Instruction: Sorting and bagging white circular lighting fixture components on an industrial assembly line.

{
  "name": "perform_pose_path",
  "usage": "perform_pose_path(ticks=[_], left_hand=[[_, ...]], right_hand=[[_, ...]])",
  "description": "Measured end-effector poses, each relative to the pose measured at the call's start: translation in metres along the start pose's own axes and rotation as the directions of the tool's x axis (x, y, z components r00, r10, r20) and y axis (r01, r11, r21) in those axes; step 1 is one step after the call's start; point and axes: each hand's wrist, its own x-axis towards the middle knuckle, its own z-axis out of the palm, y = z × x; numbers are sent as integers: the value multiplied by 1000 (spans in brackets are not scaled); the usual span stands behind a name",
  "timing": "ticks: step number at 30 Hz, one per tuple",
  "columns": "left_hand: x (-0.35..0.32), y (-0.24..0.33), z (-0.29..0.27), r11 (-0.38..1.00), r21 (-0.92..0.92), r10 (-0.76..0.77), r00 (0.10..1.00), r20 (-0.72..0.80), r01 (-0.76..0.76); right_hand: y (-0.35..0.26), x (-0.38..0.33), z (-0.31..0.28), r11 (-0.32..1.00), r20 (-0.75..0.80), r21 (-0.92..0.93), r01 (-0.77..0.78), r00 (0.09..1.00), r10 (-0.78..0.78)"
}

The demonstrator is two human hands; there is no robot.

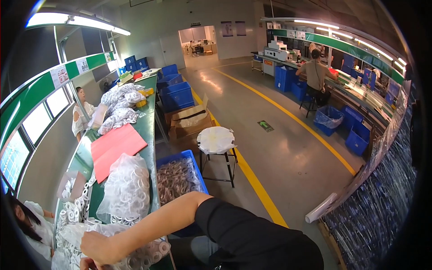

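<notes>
My right arm reaches across from the lower right to the green-topped workbench. My right hand point(96, 247) is closed, its back toward me, over a clear plastic bag point(146, 255) of white ring-shaped parts. What its fingers grip is hidden. Just below it, at the lower edge, a little of my left hand point(86, 263) shows; most of its fingers are out of sight. Loose white ring-shaped parts point(74, 215) lie heaped to the left of my hands. Beyond them stands a fuller clear bag point(127, 184) of the same parts, beside a red sheet point(116, 147).
Across the bench sit two people, one close at the lower left. An open box point(72, 185) and more bags point(123, 100) lie along the bench point(146, 118). Right of it stand a blue crate point(192, 158) of brownish parts, a stool point(216, 140) and a carton point(191, 130).
</notes>
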Motion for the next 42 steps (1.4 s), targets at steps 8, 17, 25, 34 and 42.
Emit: perform_pose_path(ticks=[8,17,25,34,42], left_hand=[[-7,3,29,973,222,-13,973,-232,65],[-5,-16,23,967,-196,-209,951,-230,166],[-13,39,9,987,73,-131,977,-167,145],[-12,37,28,858,513,145,965,-218,-13],[-15,45,35,838,540,138,929,-342,74]], right_hand=[[7,3,-14,993,133,83,-81,989,70],[23,4,-12,938,264,298,-175,960,95],[25,-7,1,908,48,401,-121,993,111],[9,-4,-11,986,-17,-96,135,990,-137],[-12,-2,-3,860,96,-397,321,946,-309]])
